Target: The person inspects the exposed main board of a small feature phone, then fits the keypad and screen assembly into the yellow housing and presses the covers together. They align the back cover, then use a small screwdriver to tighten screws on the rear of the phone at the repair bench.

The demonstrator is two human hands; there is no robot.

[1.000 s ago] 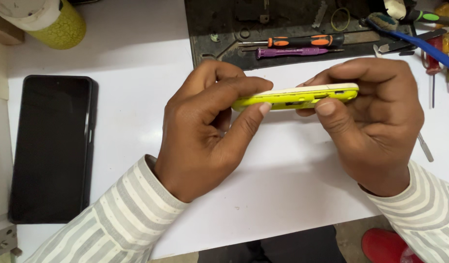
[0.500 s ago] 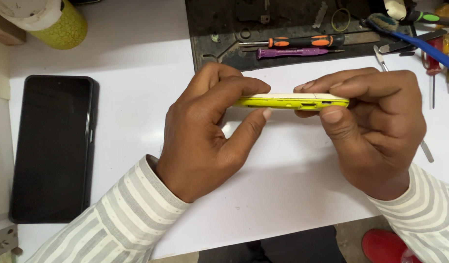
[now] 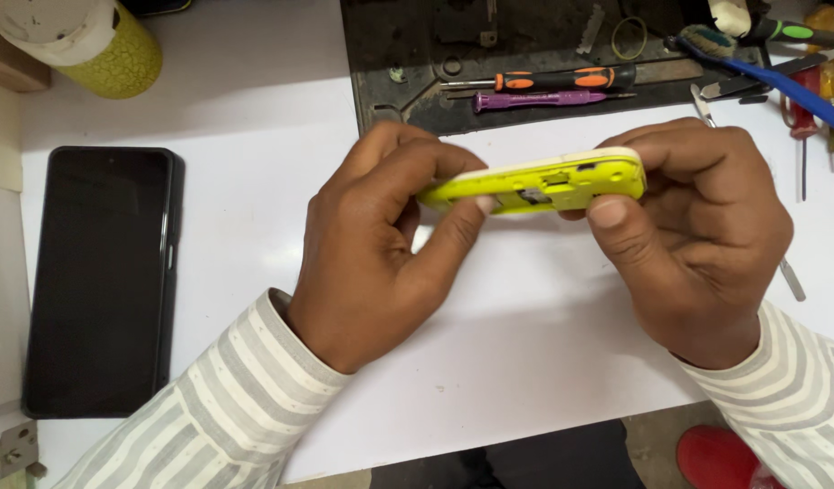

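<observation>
A small yellow-green phone body (image 3: 548, 183) is held edge-on above the white table (image 3: 254, 109), between both hands. My left hand (image 3: 381, 240) pinches its left end with thumb and fingers. My right hand (image 3: 702, 235) grips its right end, the thumb pressed under the lower edge. The inner side with slots and a pale rim along the top faces me.
A black smartphone (image 3: 100, 281) lies screen-up at the left. A yellow-green jar (image 3: 86, 41) stands at the far left. On a dark mat (image 3: 417, 54) lie an orange-and-black screwdriver (image 3: 562, 79) and a purple one (image 3: 543, 99). More tools (image 3: 797, 81) crowd the far right.
Both hands have tilted the phone body, so its inner face with slots shows more than the thin edge seen earlier. The grip stays the same.
</observation>
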